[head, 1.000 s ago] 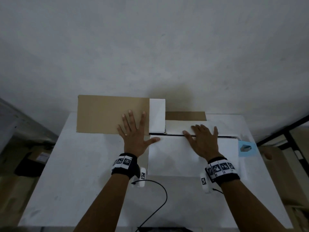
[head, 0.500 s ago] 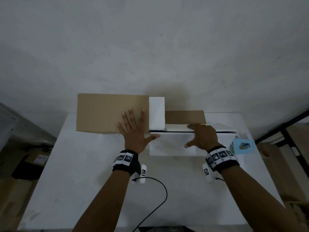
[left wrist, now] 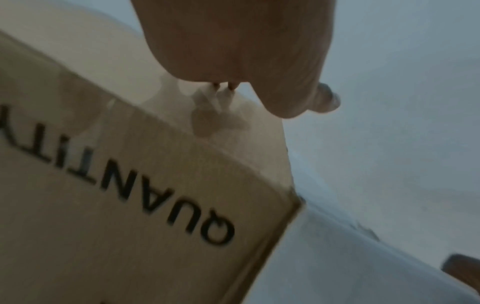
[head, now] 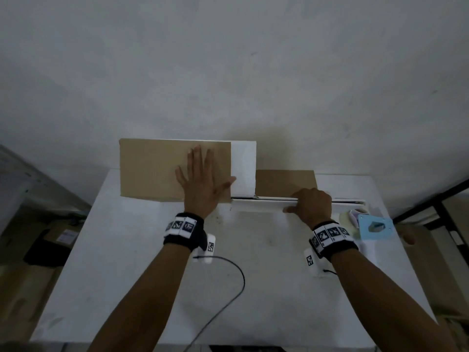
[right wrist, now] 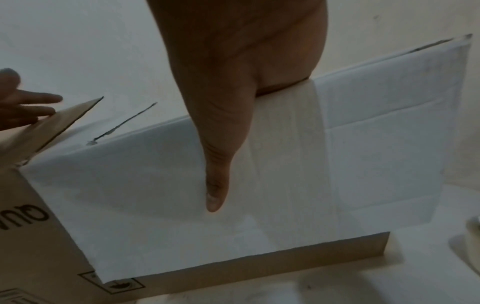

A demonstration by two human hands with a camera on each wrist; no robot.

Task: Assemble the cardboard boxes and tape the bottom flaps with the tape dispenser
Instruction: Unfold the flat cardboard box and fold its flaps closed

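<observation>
The cardboard box (head: 175, 168) stands at the far edge of the white table (head: 127, 275), against the wall, its brown flap raised and a strip of tape (right wrist: 291, 164) running down its white panel. The left hand (head: 200, 184) lies flat on the brown flap, fingers straight and slightly spread. The right hand (head: 311, 205) grips the box's top edge right of the flap, fingers curled over it, thumb pressed on the white panel. Just right of the box sits the blue tape dispenser (head: 373, 226).

Right hand (head: 311, 205) fingers (behind box (head: 266, 203) edge)
</observation>
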